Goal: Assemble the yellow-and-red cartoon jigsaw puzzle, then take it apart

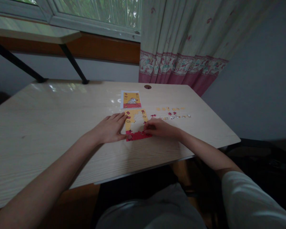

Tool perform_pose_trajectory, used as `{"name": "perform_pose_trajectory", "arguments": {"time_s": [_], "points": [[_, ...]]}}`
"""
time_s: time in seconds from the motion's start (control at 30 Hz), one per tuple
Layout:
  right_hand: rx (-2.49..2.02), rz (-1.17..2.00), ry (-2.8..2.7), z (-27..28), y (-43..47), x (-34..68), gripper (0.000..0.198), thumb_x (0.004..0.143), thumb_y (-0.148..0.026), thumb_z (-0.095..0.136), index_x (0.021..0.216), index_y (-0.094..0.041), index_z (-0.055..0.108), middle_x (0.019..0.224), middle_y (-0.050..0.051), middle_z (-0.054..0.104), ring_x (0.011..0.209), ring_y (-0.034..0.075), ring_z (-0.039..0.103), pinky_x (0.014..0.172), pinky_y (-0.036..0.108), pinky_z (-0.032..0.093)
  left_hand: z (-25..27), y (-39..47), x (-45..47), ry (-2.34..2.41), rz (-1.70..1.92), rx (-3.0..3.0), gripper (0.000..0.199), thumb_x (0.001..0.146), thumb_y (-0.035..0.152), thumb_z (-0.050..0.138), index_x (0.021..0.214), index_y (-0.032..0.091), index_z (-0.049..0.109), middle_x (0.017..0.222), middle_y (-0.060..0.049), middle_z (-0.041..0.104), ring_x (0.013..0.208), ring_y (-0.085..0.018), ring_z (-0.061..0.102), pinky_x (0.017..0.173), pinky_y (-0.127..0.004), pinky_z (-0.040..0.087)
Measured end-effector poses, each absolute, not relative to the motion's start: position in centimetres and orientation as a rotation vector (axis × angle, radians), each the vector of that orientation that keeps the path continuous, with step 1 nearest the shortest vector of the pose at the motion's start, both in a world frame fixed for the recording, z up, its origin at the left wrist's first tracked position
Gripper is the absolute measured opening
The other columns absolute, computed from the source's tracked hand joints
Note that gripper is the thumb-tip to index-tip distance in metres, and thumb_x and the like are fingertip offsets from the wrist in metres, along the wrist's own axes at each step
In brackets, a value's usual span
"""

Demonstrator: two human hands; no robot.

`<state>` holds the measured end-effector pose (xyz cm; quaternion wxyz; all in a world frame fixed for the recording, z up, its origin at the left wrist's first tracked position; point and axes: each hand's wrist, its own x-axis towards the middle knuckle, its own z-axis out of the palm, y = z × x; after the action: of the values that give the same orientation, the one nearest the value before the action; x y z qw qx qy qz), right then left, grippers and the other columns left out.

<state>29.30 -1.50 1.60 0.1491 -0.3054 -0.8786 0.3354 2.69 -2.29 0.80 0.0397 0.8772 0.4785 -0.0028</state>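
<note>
2 hands rested on the pale wooden counter (50,127), either side of a part-built jigsaw (135,124) lying toward the far edge, near its middle; the left hand (109,128) lay flat, fingers spread and pressed against the puzzle's left side; the right hand (158,128) was curled, fingertips drawn together at the puzzle's right side, though whether they pinched a piece I could not tell; a picture card (131,99) lay just beyond the jigsaw; loose pieces (173,113) sat in rows to its right.
</note>
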Motion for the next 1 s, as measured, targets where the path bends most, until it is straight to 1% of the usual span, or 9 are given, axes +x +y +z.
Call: {"name": "perform_pose_trajectory", "arguments": {"time_s": [0.13,0.33,0.47,0.6,0.73,0.87,1.0], "points": [[-0.921,0.958,-2.452,1.4,-1.6,29.2,0.007,0.084,-0.019,0.060,0.085,-0.015,0.066,0.074,0.000,0.065,0.066,0.009,0.055,0.065,0.021,0.040,0.9,-2.3,2.8,1.479,-0.049,2.690,0.101,0.073,0.074,0.046,0.143,0.004,0.032,0.149,-0.024,0.031,0.135,-0.039,0.032,0.106,-0.050,0.032],[-0.907,1.002,-2.446,1.3,-1.6,29.2,0.009,0.085,-0.020,0.060,0.087,-0.016,0.067,0.074,0.000,0.065,0.066,0.009,0.055,0.065,0.021,0.040,1.0,-2.5,2.8,1.491,-0.030,2.688,0.097,0.074,0.074,0.044,0.144,0.008,0.032,0.150,-0.021,0.032,0.136,-0.037,0.032,0.107,-0.049,0.032],[-0.863,0.866,-2.539,1.6,-1.7,29.1,0.009,0.084,-0.017,0.061,0.088,-0.017,0.069,0.074,0.000,0.065,0.067,0.010,0.054,0.066,0.022,0.039,1.2,-2.5,2.9,1.474,-0.058,2.708,0.098,0.074,0.073,0.044,0.144,0.006,0.032,0.150,-0.022,0.032,0.136,-0.037,0.032,0.107,-0.049,0.033],[-0.829,0.691,-2.607,1.7,-1.7,28.9,0.008,0.083,-0.014,0.060,0.084,-0.017,0.068,0.077,0.002,0.065,0.075,0.013,0.054,0.075,0.026,0.039,1.4,-2.6,3.0,1.478,-0.092,2.719,0.097,0.076,0.071,0.044,0.143,0.001,0.032,0.150,-0.024,0.031,0.136,-0.037,0.032,0.107,-0.049,0.033],[-0.755,0.586,-2.637,1.3,-1.7,28.8,0.008,0.085,-0.015,0.058,0.081,-0.016,0.066,0.078,0.003,0.064,0.078,0.014,0.053,0.083,0.029,0.037,1.6,-2.6,3.0,1.472,-0.068,2.716,0.098,0.075,0.072,0.044,0.143,0.003,0.032,0.150,-0.023,0.031,0.136,-0.037,0.032,0.106,-0.049,0.033],[-0.722,0.555,-2.635,0.8,-1.6,28.9,0.010,0.087,-0.017,0.056,0.081,-0.017,0.064,0.080,0.003,0.063,0.081,0.014,0.053,0.083,0.029,0.037,1.6,-2.6,3.0,1.478,-0.060,2.693,0.100,0.074,0.075,0.043,0.142,0.003,0.033,0.149,-0.024,0.031,0.135,-0.039,0.033,0.106,-0.050,0.033],[-0.725,0.558,-2.635,0.5,-1.6,29.0,0.011,0.088,-0.019,0.054,0.081,-0.017,0.063,0.079,0.003,0.063,0.080,0.014,0.052,0.082,0.029,0.038,1.3,-2.6,2.9,1.466,-0.013,2.684,0.097,0.074,0.074,0.044,0.143,0.006,0.033,0.149,-0.022,0.032,0.135,-0.039,0.033,0.106,-0.051,0.032]]}}
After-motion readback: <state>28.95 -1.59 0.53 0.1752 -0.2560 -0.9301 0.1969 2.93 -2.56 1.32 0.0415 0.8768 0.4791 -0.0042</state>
